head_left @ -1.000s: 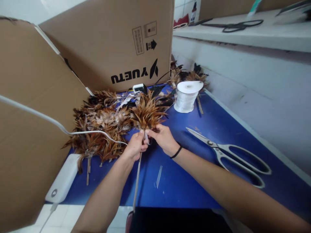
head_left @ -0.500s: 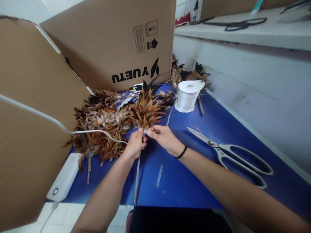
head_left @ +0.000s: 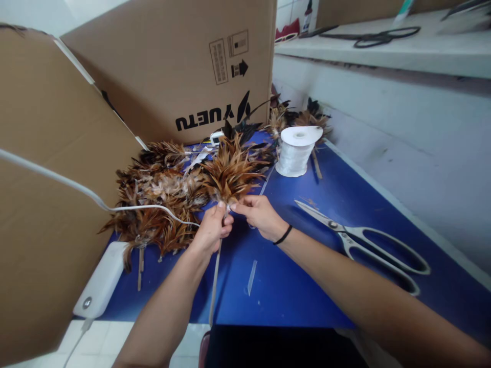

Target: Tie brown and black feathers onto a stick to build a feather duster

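My left hand (head_left: 213, 226) is closed around the stick of a brown feather duster (head_left: 232, 171), just under its feathers. The thin stick (head_left: 215, 281) runs down from that grip toward the table's front edge. At the base of the feathers, my right hand (head_left: 261, 214) pinches a white ribbon, its fingertips touching the duster. A length of the ribbon (head_left: 268, 180) leads up toward the white spool (head_left: 295, 153) at the back right. Left of the duster lies a heap of brown feathers (head_left: 159, 197). Large scissors (head_left: 345, 230) lie slightly open to the right of my right hand.
A tall cardboard box (head_left: 164, 66) stands behind the blue table (head_left: 276, 286), with another cardboard panel (head_left: 49, 179) at the left. A white power bank (head_left: 102, 281) sits at the left edge; a white cable (head_left: 88, 191) crosses in front. Black scissors (head_left: 379, 38) rest on the ledge.
My right hand has shifted slightly left and closer to the feather base, its fingers now bent around the ribbon there. The feather head has turned a little; my left hand keeps its hold.
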The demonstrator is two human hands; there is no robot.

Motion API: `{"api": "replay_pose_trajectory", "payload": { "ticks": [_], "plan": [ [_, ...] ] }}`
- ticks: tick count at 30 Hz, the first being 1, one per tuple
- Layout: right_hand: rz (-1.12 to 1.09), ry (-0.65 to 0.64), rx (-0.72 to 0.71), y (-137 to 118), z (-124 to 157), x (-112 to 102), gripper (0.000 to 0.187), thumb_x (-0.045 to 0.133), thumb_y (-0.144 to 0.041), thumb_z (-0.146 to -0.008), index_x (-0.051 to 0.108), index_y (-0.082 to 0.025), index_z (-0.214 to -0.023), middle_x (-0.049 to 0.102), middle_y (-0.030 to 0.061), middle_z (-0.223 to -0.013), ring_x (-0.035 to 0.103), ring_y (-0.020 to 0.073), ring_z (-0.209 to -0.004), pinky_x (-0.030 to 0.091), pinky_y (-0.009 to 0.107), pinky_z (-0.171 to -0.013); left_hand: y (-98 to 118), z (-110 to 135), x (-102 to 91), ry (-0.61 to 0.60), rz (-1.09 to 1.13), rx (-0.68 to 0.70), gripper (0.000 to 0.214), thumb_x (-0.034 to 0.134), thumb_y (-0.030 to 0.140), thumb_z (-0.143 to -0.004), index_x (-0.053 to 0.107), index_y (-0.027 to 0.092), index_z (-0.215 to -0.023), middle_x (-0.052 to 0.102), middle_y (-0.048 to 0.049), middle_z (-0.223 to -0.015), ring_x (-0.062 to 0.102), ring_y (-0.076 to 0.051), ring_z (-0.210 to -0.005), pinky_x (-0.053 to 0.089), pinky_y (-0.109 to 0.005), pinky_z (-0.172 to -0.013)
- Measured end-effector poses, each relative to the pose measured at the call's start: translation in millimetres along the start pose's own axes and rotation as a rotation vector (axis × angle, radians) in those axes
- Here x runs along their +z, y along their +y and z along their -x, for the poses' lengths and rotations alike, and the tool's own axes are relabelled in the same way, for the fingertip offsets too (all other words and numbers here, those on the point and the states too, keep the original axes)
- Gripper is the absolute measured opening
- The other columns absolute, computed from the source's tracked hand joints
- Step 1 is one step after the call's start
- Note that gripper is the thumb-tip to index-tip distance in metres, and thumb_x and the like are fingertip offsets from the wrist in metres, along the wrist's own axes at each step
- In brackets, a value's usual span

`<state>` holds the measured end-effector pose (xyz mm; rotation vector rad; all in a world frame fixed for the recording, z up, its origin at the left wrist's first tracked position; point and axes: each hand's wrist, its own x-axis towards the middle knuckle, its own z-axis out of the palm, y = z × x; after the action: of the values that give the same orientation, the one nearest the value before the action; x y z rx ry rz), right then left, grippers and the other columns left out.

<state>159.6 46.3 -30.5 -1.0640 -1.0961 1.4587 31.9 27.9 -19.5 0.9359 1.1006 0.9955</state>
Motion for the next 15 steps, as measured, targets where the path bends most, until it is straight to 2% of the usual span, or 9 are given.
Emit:
{"api": "replay_pose_trajectory", "payload": {
  "ticks": [5, 8, 10, 15],
  "plan": [
    [-0.067, -0.014, 0.058, -0.8, -0.4, -2.3, 0.033, 0.077, -0.037, -0.052, 0.052, -0.016, -0.057, 0.041, -0.0083, -0.047, 0.026, 0.0031, -0.039, 0.015, 0.022, -0.037, 2.6, 1.9, -0.5, -0.017, -0.002, -0.019, 0.044, 0.056, 0.059, -0.075, 0.047, 0.015, -0.075, 0.037, 0.0085, -0.046, 0.022, 0.0, -0.029, 0.01, -0.013, -0.031],
    [-0.118, -0.072, 0.105, -2.7, 0.6, -5.3, 0.034, 0.079, -0.035, -0.051, 0.056, -0.015, -0.066, 0.04, -0.0095, -0.048, 0.023, 0.002, -0.036, 0.012, 0.022, -0.034, 5.2, 3.0, -1.3, -0.048, 0.014, -0.058, 0.044, 0.058, 0.058, -0.073, 0.047, 0.016, -0.073, 0.036, 0.0088, -0.044, 0.02, 0.0, -0.028, 0.01, -0.013, -0.03],
    [-0.166, -0.144, 0.13, -4.5, 1.4, -8.2, 0.034, 0.079, -0.032, -0.051, 0.058, -0.015, -0.071, 0.036, -0.0113, -0.046, 0.02, 0.0016, -0.036, 0.01, 0.021, -0.034, 6.3, 3.5, -2.6, -0.089, 0.046, -0.078, 0.044, 0.058, 0.058, -0.074, 0.047, 0.016, -0.072, 0.036, 0.0088, -0.043, 0.02, 0.0, -0.027, 0.01, -0.012, -0.029],
    [-0.252, -0.296, 0.146, -6.8, 1.9, -15.6, 0.03, 0.078, -0.03, -0.055, 0.055, -0.015, -0.066, 0.028, -0.013, -0.044, 0.016, 0.0012, -0.037, 0.009, 0.02, -0.035, 6.8, 3.4, -7.3, -0.264, 0.172, -0.181, 0.038, 0.053, 0.052, -0.081, 0.046, 0.016, -0.072, 0.035, 0.0085, -0.042, 0.02, -0.001, -0.026, 0.013, -0.013, -0.027]
  ]
}}
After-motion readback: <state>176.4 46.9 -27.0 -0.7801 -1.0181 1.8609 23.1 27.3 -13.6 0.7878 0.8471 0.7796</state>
